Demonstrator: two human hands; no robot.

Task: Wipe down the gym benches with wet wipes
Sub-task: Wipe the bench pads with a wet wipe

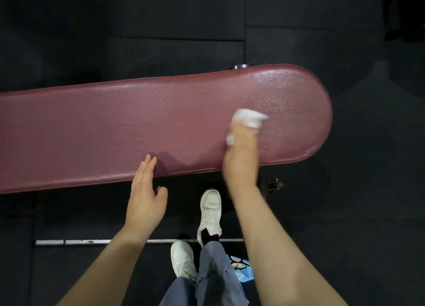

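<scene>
A long maroon padded gym bench [115, 126] runs across the view, its rounded end at the right. Its right part glistens with moisture. My right hand [241, 156] grips a crumpled white wet wipe [249, 119] and holds it against the pad near the rounded end; the hand is blurred. My left hand [146, 190] lies at the bench's near edge with straight fingers, the fingertips touching the pad and the thumb below the edge.
Black rubber floor tiles surround the bench. My white shoes [210, 211] and grey trousers stand just in front of it. A blue wipe packet [241, 269] lies on the floor by my right leg. A metal strip [92, 241] crosses the floor. A metal bench fitting [274, 183] shows under the right end.
</scene>
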